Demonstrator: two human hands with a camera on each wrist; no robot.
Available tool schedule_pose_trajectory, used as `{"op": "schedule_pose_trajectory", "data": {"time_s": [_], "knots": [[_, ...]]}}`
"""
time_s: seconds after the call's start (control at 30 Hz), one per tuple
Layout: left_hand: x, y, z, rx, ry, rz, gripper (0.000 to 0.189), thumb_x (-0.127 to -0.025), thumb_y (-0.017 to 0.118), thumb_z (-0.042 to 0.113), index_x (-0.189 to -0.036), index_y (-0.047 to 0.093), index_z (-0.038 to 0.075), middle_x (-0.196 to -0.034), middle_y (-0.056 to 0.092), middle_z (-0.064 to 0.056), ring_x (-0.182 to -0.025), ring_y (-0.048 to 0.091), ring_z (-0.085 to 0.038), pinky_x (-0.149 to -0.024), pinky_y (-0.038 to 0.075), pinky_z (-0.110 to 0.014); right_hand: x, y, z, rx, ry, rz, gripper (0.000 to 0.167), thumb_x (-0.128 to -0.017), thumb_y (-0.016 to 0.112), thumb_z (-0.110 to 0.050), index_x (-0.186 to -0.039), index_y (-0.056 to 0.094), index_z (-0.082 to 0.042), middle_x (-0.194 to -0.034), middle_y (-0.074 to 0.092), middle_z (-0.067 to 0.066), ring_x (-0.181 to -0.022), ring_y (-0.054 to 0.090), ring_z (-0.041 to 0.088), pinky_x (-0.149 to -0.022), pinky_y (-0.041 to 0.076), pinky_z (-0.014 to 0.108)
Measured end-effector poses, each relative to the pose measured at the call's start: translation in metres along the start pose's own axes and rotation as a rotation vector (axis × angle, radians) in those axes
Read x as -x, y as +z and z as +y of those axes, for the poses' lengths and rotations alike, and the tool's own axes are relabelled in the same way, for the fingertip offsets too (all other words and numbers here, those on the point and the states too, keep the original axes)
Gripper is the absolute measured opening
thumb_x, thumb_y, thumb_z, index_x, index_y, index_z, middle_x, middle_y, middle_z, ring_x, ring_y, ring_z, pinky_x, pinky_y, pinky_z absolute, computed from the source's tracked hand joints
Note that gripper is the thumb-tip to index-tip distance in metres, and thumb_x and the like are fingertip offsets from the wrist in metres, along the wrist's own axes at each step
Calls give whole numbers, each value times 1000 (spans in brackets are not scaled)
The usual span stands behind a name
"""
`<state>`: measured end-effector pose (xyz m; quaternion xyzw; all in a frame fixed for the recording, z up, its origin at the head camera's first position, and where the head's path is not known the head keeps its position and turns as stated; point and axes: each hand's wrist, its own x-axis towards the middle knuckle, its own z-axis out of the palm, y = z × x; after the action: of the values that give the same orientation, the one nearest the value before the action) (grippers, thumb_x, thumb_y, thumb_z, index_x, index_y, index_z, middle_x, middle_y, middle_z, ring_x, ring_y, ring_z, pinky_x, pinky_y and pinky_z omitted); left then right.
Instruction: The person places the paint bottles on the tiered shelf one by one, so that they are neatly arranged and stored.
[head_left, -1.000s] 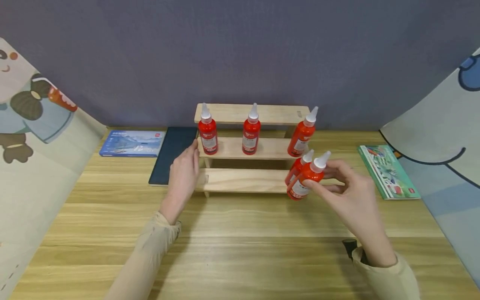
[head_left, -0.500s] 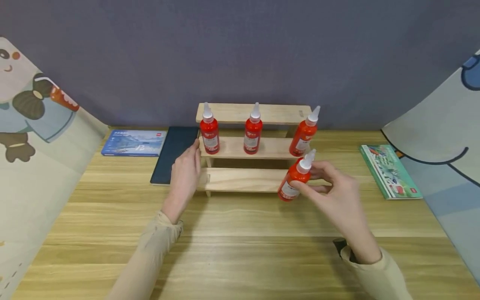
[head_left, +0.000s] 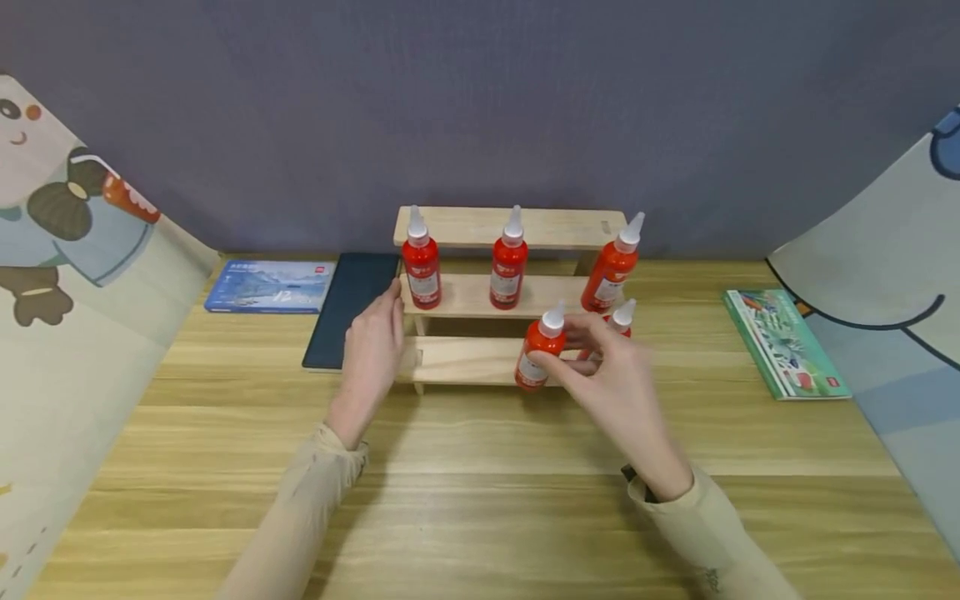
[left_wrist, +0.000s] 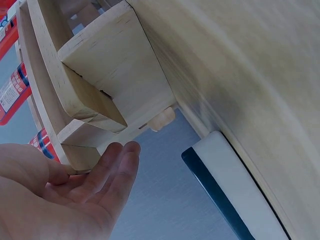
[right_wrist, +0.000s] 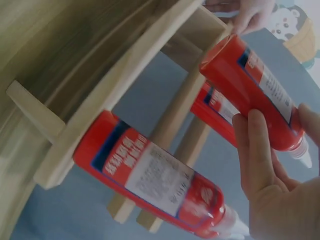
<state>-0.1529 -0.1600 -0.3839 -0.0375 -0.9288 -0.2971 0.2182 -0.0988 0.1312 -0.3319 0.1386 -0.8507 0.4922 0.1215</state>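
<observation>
My right hand (head_left: 611,367) pinches a red squeeze bottle (head_left: 534,354) with a white nozzle cap, thumb in front and fingers behind. It is at the front edge of the lowest step of a wooden tiered rack (head_left: 465,360); the right wrist view shows its base apart from that step. Another red bottle (right_wrist: 150,175) stands on the right end of the lowest step, largely hidden by my hand in the head view. My left hand (head_left: 372,342) touches the left end of the middle step, its fingers (left_wrist: 117,170) extended and holding no bottle.
The middle step carries a left bottle (head_left: 422,271), a middle bottle (head_left: 508,271) and a right bottle (head_left: 611,275). A dark notebook (head_left: 348,308) and blue box (head_left: 270,286) lie left on the wooden table (head_left: 465,500). A green book (head_left: 786,343) lies right.
My right hand has carried the red bottle leftward along the lowest step, past the bottle standing at its right end. The left hand stays at the rack's left end.
</observation>
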Motion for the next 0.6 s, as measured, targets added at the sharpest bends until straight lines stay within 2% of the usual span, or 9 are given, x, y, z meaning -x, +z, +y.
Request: {"op": "schedule_pose_trajectory", "data": {"time_s": [0.23, 0.6], "knots": [[1, 0, -1, 6, 5, 7, 38, -113, 52, 12, -144, 62, -9, -140, 66, -26, -119, 67, -49, -91, 56, -65, -9, 17, 8, -35, -2, -23, 46, -83, 95, -11, -121, 72, -1, -112, 77, 11, -99, 75, 25, -73, 64, 31], [1, 1, -1, 10, -6, -5, 39, -114, 51, 13, -145, 62, -9, -142, 65, -26, -121, 67, -49, -92, 56, -64, -18, 33, 8, 35, -22, -4, 50, -82, 96, -18, -122, 73, -1, -114, 77, 12, -99, 76, 26, -72, 64, 35]]}}
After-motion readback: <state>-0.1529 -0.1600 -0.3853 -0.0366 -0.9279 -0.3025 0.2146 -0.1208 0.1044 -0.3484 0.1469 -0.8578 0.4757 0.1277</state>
